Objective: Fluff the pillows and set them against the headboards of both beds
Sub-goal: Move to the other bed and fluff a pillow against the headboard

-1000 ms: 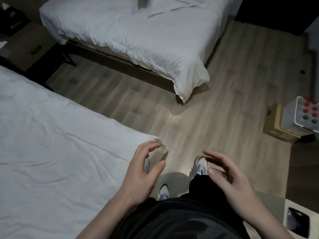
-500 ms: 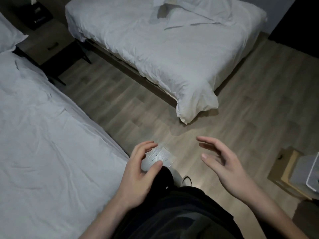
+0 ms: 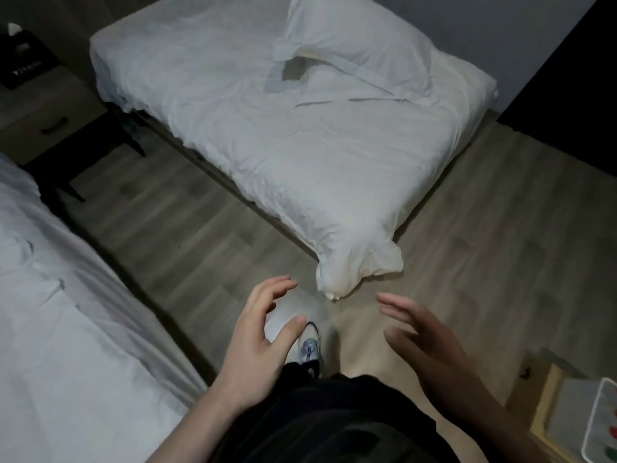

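Two hands: left hand and right hand are held out over the floor, fingers loosely spread, nothing gripped.
Shoe: a white shoe is seen below the left hand.
Near bed: white sheet, lower left.
Far bed: white cover, its corner hanging just beyond the hands.
Pillow: laid rumpled on the far bed's distant end.
Nightstand: set between the beds, upper left.

Single head view, looking forward and steeply down from standing height; hands close below, floor and far bed ahead, near bed at left edge.
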Available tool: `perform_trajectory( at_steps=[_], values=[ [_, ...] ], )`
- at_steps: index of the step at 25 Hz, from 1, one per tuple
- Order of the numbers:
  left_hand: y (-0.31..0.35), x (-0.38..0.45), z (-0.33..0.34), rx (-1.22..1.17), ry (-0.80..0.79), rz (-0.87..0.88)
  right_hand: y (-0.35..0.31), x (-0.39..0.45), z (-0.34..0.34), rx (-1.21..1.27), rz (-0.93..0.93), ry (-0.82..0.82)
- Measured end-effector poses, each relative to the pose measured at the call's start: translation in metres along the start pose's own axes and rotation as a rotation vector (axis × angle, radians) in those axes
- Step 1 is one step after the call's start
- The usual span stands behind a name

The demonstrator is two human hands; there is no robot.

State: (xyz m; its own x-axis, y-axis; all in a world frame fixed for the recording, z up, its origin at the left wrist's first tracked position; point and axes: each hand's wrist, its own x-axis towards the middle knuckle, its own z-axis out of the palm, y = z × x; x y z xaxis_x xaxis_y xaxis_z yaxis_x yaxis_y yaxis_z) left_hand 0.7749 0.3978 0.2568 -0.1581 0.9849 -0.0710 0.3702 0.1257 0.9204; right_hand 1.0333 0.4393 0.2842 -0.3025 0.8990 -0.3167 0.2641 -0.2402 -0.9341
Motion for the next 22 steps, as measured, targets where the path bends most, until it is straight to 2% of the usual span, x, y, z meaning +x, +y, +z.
perform_trajectory(
  at_steps=[5,10,12,18,22],
  values=[
    [0.015,0.111,-0.001,0.056,-0.064,0.059,-0.023,0.080,-0.029,0.090,0.026,0.084],
    [0.024,0.191,0.017,0.055,-0.031,0.035,-0.041,0.170,-0.067,0.034,0.039,0.045],
    [0.028,0.218,0.032,0.051,0.016,-0.010,-0.050,0.207,-0.090,0.006,0.066,-0.001],
    [0.059,0.289,0.073,0.046,0.127,-0.066,-0.081,0.316,-0.165,-0.067,-0.017,-0.141],
    [0.069,0.319,0.076,0.041,0.240,-0.114,-0.097,0.380,-0.181,-0.105,-0.016,-0.271]
  ],
)
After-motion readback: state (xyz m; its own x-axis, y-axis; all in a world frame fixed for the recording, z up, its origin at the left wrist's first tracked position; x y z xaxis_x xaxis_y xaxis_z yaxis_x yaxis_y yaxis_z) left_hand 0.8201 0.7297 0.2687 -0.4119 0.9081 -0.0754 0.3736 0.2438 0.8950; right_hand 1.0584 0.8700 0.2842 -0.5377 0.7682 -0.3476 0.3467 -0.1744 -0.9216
